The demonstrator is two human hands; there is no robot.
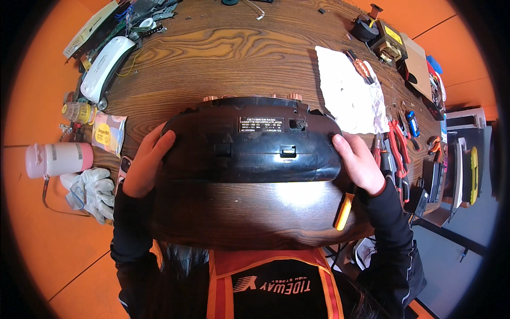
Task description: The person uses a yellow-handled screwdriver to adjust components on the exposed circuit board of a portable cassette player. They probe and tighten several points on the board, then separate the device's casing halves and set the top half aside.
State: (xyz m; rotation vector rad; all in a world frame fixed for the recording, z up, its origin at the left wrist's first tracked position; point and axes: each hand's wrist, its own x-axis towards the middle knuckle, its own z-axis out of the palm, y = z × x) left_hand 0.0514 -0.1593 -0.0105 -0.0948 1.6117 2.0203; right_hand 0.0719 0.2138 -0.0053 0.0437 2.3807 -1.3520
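A black plastic radio cassette player is held between both hands above the wooden table, with its labelled face towards me. My left hand grips its left end, thumb on the near face. Around the right end closes my right hand, its thumb pressed on the casing. Copper-coloured knobs show along the far edge. A screwdriver with a yellow-orange handle lies by my right wrist; its tip is hidden.
White crumpled paper lies at the right, beside red-handled pliers. Electronic scrap and a white curved casing are at upper left. A pink-and-white bottle and work gloves sit at the left edge. A transformer stands upper right.
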